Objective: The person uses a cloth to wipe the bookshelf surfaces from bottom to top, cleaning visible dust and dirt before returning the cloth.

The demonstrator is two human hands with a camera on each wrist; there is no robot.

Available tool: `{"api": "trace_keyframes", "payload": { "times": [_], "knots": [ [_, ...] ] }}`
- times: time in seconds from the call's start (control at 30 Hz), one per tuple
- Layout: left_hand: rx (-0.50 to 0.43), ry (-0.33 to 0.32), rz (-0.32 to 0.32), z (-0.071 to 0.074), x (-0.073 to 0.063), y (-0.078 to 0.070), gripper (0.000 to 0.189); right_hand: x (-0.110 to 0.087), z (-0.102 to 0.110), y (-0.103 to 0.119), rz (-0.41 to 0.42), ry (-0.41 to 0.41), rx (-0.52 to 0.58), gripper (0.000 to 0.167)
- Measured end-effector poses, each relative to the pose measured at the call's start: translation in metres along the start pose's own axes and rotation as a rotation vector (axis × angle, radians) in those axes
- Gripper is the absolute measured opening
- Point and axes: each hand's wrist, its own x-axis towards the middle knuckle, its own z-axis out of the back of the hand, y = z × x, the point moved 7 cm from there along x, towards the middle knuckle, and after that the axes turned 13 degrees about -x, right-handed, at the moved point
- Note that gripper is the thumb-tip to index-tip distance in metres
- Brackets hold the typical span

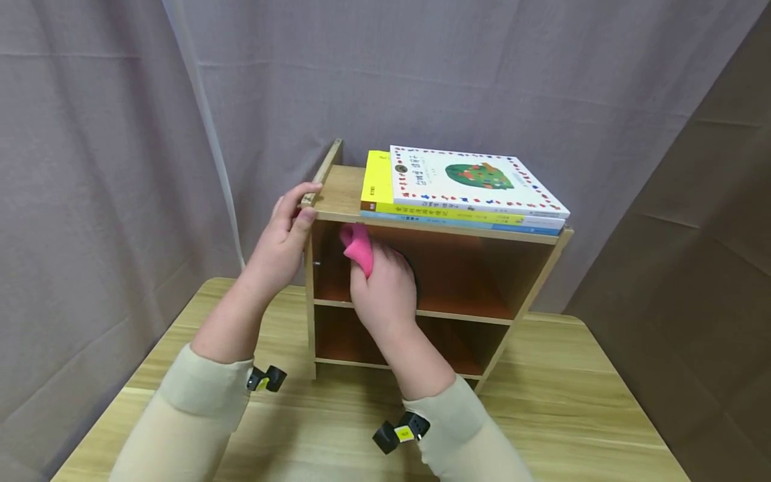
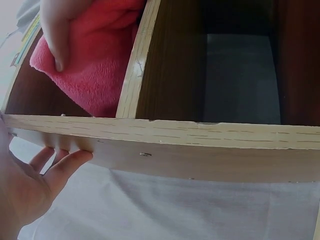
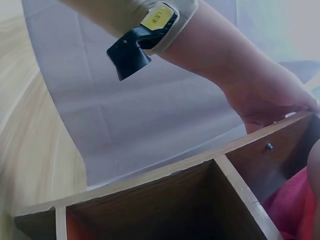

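Note:
A small wooden shelf [image 1: 413, 313] with reddish-brown compartments stands on the table. My left hand [image 1: 278, 235] grips its upper left corner, with the thumb at the front edge. Outside the side panel [image 2: 170, 161], several fingers of that hand press on the wood in the left wrist view. My right hand [image 1: 387, 289] reaches into the top compartment and holds a pink cloth [image 1: 359, 250]. The fluffy cloth [image 2: 100, 60] lies bunched against the compartment's inside in the left wrist view. Most of my right fingers are hidden in the head view.
A stack of books [image 1: 464, 187] lies on top of the shelf, a white-covered one uppermost. The wood-grain table [image 1: 560, 395] extends on both sides. Grey curtain [image 1: 289, 87] hangs close behind. A small metal peg [image 3: 269, 146] sticks out of the inner side wall.

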Motion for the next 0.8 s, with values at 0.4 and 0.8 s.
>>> {"api": "trace_keyframes", "payload": {
  "times": [0.4, 0.8],
  "knots": [
    [-0.006, 0.004, 0.004, 0.0, 0.0, 0.0, 0.047, 0.007, -0.012, 0.002, -0.316, 0.127, 0.369, 0.021],
    [-0.007, 0.006, 0.001, 0.0, 0.001, -0.001, 0.048, 0.001, -0.025, 0.021, -0.456, 0.149, 0.841, 0.028]
  ]
}}
